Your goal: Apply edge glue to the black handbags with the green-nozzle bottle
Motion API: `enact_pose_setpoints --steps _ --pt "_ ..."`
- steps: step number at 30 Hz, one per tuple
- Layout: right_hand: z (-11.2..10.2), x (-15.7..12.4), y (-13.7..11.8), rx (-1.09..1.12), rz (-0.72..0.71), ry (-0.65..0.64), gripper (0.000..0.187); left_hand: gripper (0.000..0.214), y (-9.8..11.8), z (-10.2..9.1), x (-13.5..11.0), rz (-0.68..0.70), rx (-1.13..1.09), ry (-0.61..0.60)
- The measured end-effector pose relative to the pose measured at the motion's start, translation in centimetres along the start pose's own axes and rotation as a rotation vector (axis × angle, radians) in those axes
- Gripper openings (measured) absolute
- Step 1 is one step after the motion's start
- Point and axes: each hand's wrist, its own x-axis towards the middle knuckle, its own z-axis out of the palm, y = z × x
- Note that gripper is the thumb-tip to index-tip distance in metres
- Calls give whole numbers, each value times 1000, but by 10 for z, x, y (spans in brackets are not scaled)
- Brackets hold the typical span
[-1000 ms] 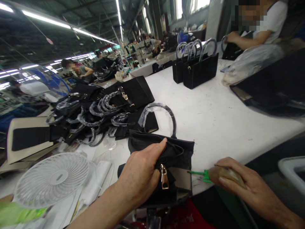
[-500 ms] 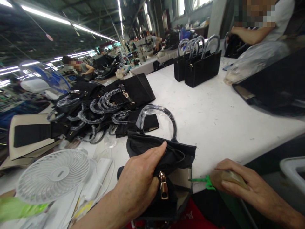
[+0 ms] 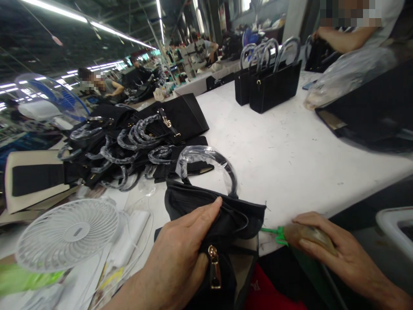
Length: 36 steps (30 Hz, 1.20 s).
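Gripping: left hand (image 3: 182,247) curled over soft black bag (image 3: 234,230) | right hand (image 3: 343,254) wrapped round smooth, bulbous tool (image 3: 294,235) | arched loop (image 3: 211,153) in crinkled clear plastic

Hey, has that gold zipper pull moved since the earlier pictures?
Yes: the gold zipper pull now sits lower in view, judged against the white fan.

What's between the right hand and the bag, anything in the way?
Nothing visible in the way. Only the tool held in the right hand spans the gap, its green shank pointing at the bag's right edge; whether it touches is unclear.
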Motion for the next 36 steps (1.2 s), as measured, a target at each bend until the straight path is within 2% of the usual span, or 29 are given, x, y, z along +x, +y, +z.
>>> enact_pose_setpoints --steps 1,4,5,8,9,12,13,15,17,22,26,31,34,36 --pt "0 -1 1 -1 -9 -6 22 78 0 0 -1 -4 0 1" --pt "1 -2 2 38 -36 -136 19 77 -1 0 -3 -6 2 6" --pt "1 -2 1 22 -60 -114 19 76 -1 0 -3 -3 2 7" --pt "0 -1 -5 -88 -130 95 20 75 -1 1 -3 16 4 15" --pt "0 0 -8 -95 -138 101 19 75 -1 1 -3 19 6 16" --pt "-2 2 -15 -47 -139 -49 16 75 0 1 -2 23 5 18" --pt "-3 2 -16 -47 -143 -56 16 75 0 0 -3 23 6 19" --pt "-3 2 -15 -93 -150 29 19 74 0 0 -3 22 15 27" --pt "-3 1 -14 -120 -128 97 20 73 -1 0 -5 23 21 31" --pt "-4 -3 -13 -5 -33 -148 19 76 -2 0 -8 23 11 24" --pt "-2 -7 -10 -54 22 0 23 75 -1 0 -6 37 31 37" --pt "-1 -9 -12 75 122 -182 27 74 1 -2 -5 47 33 33" --pt "-3 -10 -15 67 107 -175 27 73 0 -1 -7 44 25 21" --pt "-3 -11 -17 14 57 -121 25 72 0 0 -9 47 35 27"
